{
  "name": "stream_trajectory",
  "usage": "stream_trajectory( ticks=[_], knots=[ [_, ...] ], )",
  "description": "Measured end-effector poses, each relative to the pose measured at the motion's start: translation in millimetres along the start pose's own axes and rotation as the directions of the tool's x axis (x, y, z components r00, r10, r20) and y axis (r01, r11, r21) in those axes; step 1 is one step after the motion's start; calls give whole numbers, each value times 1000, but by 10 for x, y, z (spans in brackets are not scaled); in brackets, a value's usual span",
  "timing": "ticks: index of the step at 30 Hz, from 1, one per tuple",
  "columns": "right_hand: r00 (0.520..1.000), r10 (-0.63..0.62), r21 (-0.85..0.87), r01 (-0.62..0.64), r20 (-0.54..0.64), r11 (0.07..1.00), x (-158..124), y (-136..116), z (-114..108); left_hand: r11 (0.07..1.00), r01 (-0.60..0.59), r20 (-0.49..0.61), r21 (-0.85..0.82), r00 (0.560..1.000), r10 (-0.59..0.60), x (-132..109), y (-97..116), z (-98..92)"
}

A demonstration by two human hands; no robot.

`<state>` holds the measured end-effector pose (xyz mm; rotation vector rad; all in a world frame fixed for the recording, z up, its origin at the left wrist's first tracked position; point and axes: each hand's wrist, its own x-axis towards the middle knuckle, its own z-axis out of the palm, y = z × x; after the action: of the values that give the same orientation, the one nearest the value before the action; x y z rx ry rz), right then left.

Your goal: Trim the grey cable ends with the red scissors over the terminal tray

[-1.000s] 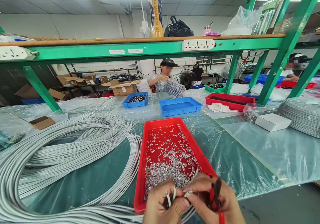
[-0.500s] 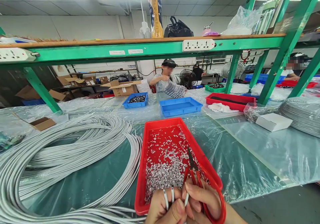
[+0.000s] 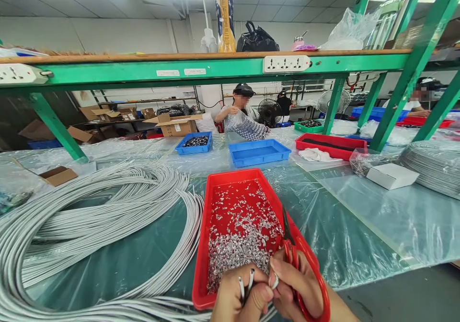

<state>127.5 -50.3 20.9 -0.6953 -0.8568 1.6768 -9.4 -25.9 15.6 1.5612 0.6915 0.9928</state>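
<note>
Two white cable ends [image 3: 245,283] poke up from the left hand [image 3: 237,298], which is closed around them at the near edge of a red tray [image 3: 201,245]. The right hand [image 3: 300,291], touching the left, pinches a small silver terminal [image 3: 275,281] at its fingertips while gripping red-handled scissors [image 3: 305,279], blades pointing up over the tray. Silver metal terminals [image 3: 240,235] litter the tray. Coiled grey-white cables [image 3: 89,216] lie left on the plastic-covered bench [image 3: 359,226].
</note>
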Motion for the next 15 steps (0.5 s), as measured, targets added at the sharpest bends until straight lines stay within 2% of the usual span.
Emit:
stream_trajectory(
  ticks=[4, 7, 9, 11, 13, 15],
  knots=[
    [990, 130, 143, -137, 57, 980, 18, -45, 48, 979, -178, -165, 99, 967, 192, 84, -17, -5],
    [978, 206, 222, -209, 41, 952, 13, -38, 51, 977, -200, -183, 74, 960, 211, 124, -27, -4],
    [984, 179, 240, -176, 9, 955, 2, -35, 51, 987, -132, -171, 97, 974, 147, 120, -28, 3],
    [995, 88, 188, -78, -47, 979, -16, -46, 61, 997, -7, -190, 79, 982, 21, 97, -26, 7],
    [990, -29, 34, 34, -135, 999, -44, -70, 79, 994, 104, -178, 21, 979, -99, 68, -21, 5],
    [972, -112, -184, 73, -207, 980, -76, -93, 92, 985, 171, -137, -21, 976, -172, 47, -13, 5]
  ],
)
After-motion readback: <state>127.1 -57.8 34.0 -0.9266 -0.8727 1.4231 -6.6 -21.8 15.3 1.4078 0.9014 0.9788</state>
